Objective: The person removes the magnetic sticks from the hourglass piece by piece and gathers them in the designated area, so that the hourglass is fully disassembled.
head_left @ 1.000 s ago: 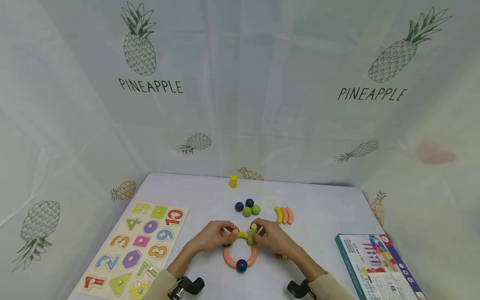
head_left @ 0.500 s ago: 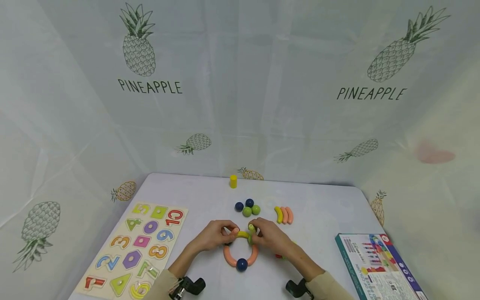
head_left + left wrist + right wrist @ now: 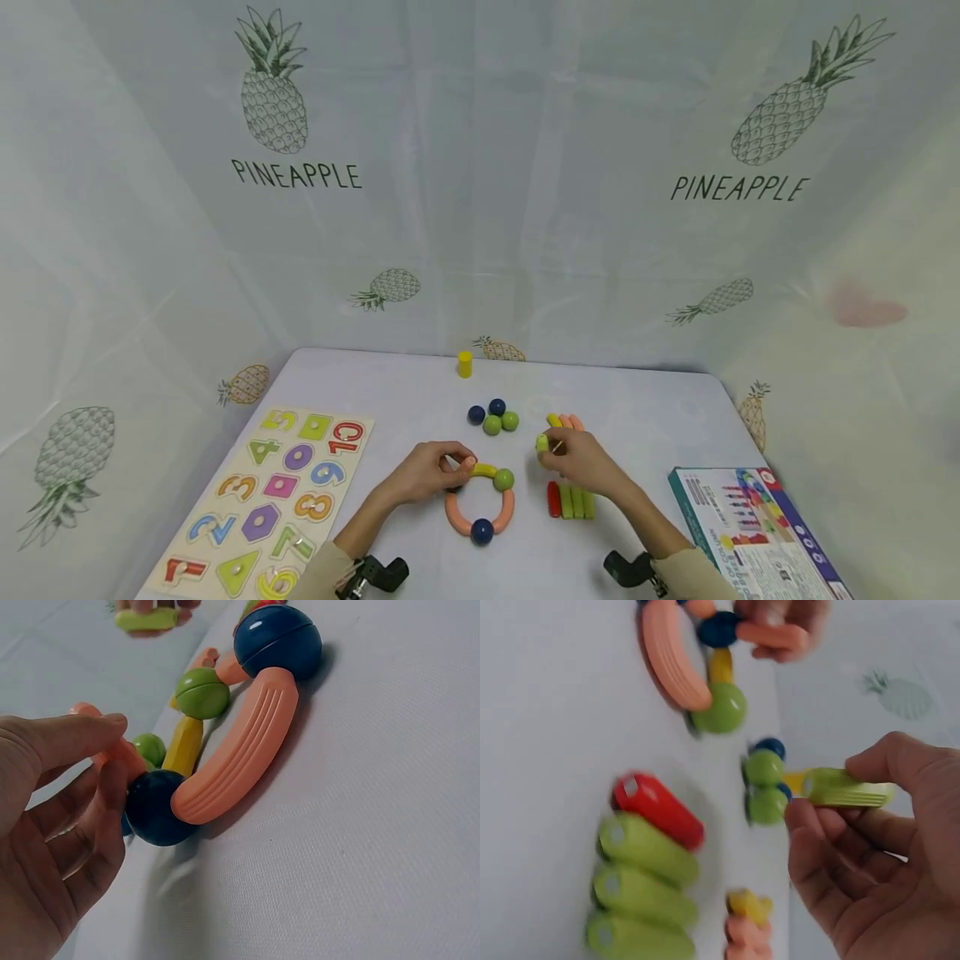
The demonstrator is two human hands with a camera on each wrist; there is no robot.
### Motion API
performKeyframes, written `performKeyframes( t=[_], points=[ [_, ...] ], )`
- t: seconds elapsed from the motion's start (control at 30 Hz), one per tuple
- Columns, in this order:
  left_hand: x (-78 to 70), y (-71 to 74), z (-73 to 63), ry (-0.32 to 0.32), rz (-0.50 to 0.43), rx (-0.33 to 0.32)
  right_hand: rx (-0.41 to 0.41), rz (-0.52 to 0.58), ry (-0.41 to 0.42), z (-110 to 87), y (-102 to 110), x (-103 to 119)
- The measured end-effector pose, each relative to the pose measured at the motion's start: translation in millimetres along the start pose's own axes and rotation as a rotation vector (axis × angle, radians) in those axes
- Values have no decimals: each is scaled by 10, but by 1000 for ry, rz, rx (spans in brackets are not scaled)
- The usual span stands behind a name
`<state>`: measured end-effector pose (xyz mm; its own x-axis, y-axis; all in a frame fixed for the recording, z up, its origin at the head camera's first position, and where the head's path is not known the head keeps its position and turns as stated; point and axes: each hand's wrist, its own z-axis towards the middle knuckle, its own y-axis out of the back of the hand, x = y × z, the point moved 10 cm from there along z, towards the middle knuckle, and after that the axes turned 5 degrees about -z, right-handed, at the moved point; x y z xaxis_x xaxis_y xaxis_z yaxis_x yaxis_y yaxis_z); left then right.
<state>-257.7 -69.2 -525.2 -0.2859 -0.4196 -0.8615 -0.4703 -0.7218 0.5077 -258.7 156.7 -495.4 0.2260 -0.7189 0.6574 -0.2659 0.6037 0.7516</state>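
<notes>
My left hand point(image 3: 429, 473) pinches a short salmon stick point(image 3: 129, 756) that stands up from a dark blue ball point(image 3: 159, 810). That ball belongs to a ring on the table: two curved salmon sticks point(image 3: 240, 754), a front blue ball point(image 3: 482, 532), a green ball point(image 3: 503, 480) and a yellow stick point(image 3: 483, 471). Right of the ring, my right hand point(image 3: 587, 461) holds a short ridged green stick point(image 3: 847, 789) between thumb and fingers, raised above the table. In the head view the left hand partly covers the ring's far-left ball.
A red stick point(image 3: 553, 499) lies beside several green sticks point(image 3: 577, 502). Behind are loose blue and green balls point(image 3: 492, 425), curved sticks point(image 3: 572, 421) and a yellow cylinder point(image 3: 465, 364). A number puzzle board point(image 3: 247, 546) lies left, a printed box point(image 3: 757, 533) right.
My right hand has lifted the green stick off the green ball and carried it right, uncovering the ball and the row of red and green sticks. The left hand stays at the salmon stick.
</notes>
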Motion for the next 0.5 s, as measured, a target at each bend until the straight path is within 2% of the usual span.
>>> performKeyframes(
  t=[0.13,0.23,0.37,0.5],
  points=[
    [13,18,1,4,-4,0,24,70,-74,-153,216,-228],
    [26,16,6,2,-12,5,59,109,-137,-282,298,-417],
    [51,14,9,12,-13,5,95,109,-249,-440,314,-658],
    [81,12,6,29,-8,6,112,52,-361,-564,253,-859]
  ],
)
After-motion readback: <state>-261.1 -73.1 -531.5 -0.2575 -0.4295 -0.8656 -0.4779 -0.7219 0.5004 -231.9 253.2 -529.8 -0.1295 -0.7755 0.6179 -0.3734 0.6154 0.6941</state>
